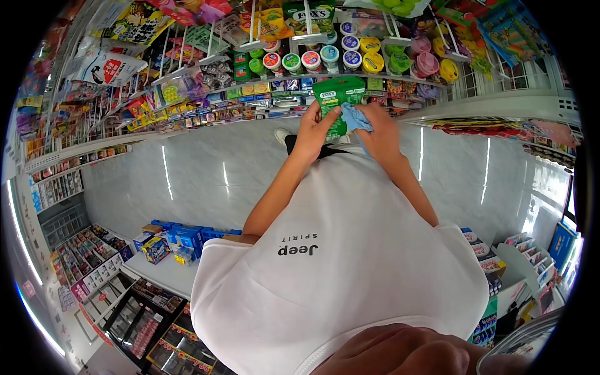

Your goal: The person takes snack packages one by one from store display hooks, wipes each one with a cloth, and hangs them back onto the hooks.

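A green candy bag marked FOX'S [342,90] is held upright in front of the shelves, at the upper middle. My left hand [314,128] grips its left edge, thumb on the front. A crumpled light blue cloth [355,117] lies against the bag's right side, with the fingers of my right hand [380,131] closed round it. Part of the bag's lower front is covered by the cloth and my hands. Just behind the bag, round tubs with coloured lids [311,59] stand in a row on the shelf.
Hanging packets, among them another green FOX'S bag [309,17], fill the hooks above. A white shelf edge [500,111] curves to the right. Grey floor [206,162] lies below. Behind me are a white counter with blue boxes [186,237] and a rack [531,259].
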Tool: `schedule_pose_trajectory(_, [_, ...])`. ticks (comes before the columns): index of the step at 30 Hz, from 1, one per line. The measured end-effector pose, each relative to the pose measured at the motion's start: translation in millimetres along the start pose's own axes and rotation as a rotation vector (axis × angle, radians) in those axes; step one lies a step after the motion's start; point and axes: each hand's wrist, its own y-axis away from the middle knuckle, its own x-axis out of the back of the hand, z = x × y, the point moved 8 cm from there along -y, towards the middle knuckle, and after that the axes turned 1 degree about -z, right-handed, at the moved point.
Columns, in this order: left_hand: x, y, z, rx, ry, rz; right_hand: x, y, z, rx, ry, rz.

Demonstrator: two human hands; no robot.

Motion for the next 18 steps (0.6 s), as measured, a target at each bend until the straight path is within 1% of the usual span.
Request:
schedule_pose_trajectory(3, [-1,0,-1,-0.003,-0.056,-0.025,14,-9,12,-0.004,-0.052,0.151])
schedule_pose_trajectory(6, [-8,3,-3,0.037,-0.054,-0.054,28,-20,13,-0.002,-0.016,0.249])
schedule_pose_trajectory(9, [-9,2,-2,0.022,-0.058,-0.042,19,-17,-5,0.05,0.025,0.156])
schedule_pose_trajectory(12, [-4,0,-2,-0.064,-0.078,-0.016,7,-12,-10,0.07,0.038,0.032])
schedule_pose_trajectory(15, [-6,2,-5,0.023,-0.072,-0.047,19,-18,6,0.023,0.016,0.157])
schedule_pose_trajectory(18, [-9,2,-7,0.052,-0.042,-0.04,27,-21,10,0.011,0.023,0.244])
